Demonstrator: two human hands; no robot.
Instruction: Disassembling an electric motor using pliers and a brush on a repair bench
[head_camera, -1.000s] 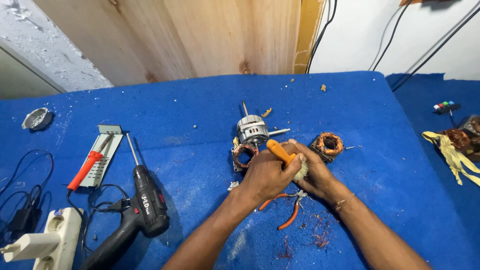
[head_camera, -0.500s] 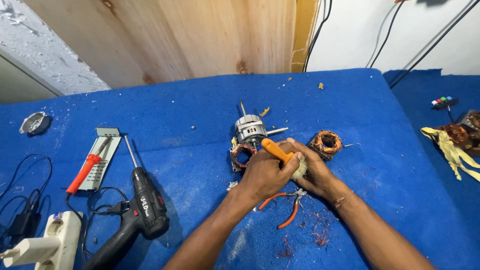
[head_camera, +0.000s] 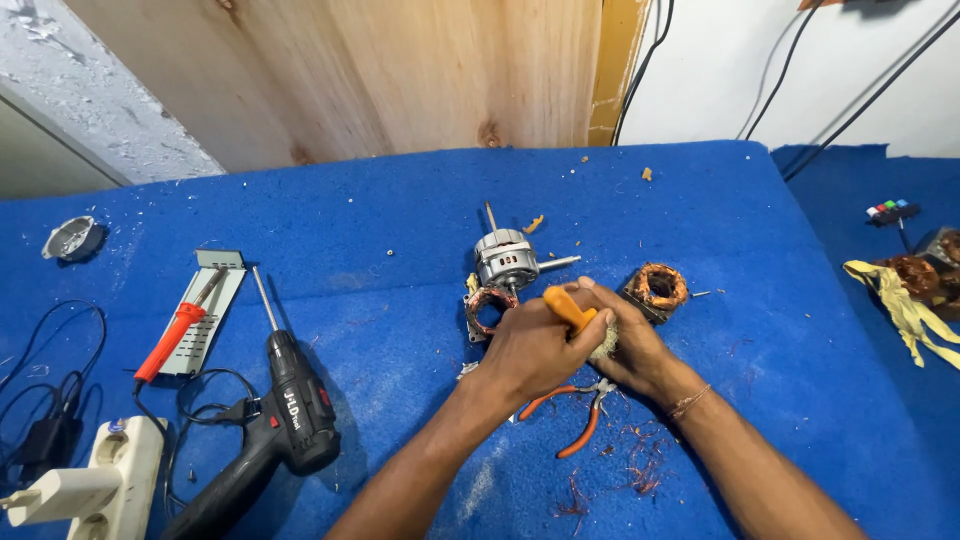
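1. Grip: left hand wrapped tight around an orange tool handle, fingers curled shut on it, handle tip sticking up past the knuckles. Right hand cupped under and around a pale, fuzzy lump, fingers pressed onto it. Probably a small wound part, but the hands cover most of it, can't say for sure. Both hands touching, low over the bench.
2. Just under the hands: orange-handled pliers lying flat, jaws toward the hands. Loose copper wire scraps scattered beside them, near edge.
3. Near left: black cordless screwdriver on its side, bit pointing away. Beside it a white power strip with a plug and cables.
4. Mid left: red-handled soldering iron resting on its metal stand.
5. Just beyond the hands: copper-wound coil next to a grey motor body with shaft sticking out. Second copper coil just right of the hands.
6. Progress, judged from the layout: motor already apart, windings out, wire cut away. Part in hand is being worked now; nothing reassembled.
7. Far: small round metal cap at far left. Yellow strips and another coil at right edge. Wood panel behind.
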